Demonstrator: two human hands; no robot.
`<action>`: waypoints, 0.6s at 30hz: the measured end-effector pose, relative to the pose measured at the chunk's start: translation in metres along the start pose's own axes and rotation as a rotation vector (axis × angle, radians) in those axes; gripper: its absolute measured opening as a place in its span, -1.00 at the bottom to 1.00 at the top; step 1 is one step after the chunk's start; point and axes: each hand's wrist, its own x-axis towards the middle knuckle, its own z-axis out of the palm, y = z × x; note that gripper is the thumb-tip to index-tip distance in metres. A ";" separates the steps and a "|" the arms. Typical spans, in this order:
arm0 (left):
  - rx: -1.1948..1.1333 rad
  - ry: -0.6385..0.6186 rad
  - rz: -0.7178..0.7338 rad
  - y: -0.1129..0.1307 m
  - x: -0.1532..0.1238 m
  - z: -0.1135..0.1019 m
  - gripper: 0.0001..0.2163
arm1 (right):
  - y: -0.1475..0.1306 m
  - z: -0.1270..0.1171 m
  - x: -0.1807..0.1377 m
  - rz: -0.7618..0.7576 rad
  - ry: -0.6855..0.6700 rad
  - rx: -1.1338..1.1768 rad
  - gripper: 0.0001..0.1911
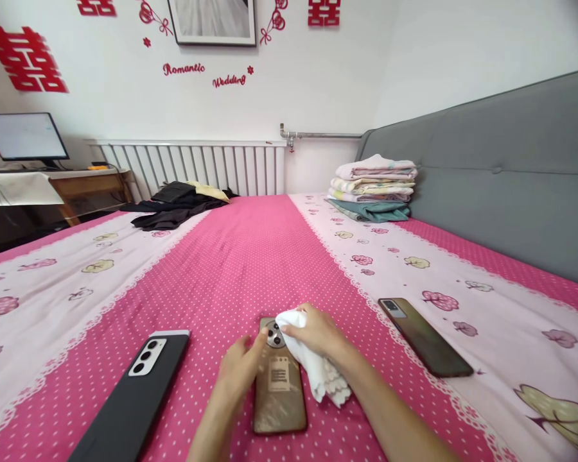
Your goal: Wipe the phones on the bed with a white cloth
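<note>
A gold-brown smartphone lies face down on the bed in front of me, its round camera block at the far end and a pale label on its back. My left hand grips the phone's left edge, with the thumb at the camera block. In my right hand is a bunched white cloth, pressed to the upper right of the phone beside the lenses. The cloth's scalloped edge hangs down on the bed, and it hides part of the phone's right side.
A large dark grey phone lies to the left, and another brownish phone to the right. Farther back are dark clothes and a folded fabric stack. The grey headboard borders the right side.
</note>
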 end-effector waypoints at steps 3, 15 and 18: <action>-0.016 -0.058 -0.038 0.000 -0.001 0.004 -0.62 | 0.002 0.008 0.003 -0.013 -0.016 0.138 -0.44; -0.508 -0.282 -0.108 -0.007 -0.013 0.032 -0.68 | 0.004 0.015 0.011 0.035 -0.106 0.613 -0.52; -0.614 -0.299 -0.185 -0.009 -0.017 0.040 -0.64 | -0.002 0.018 0.009 -0.014 -0.005 0.551 -0.53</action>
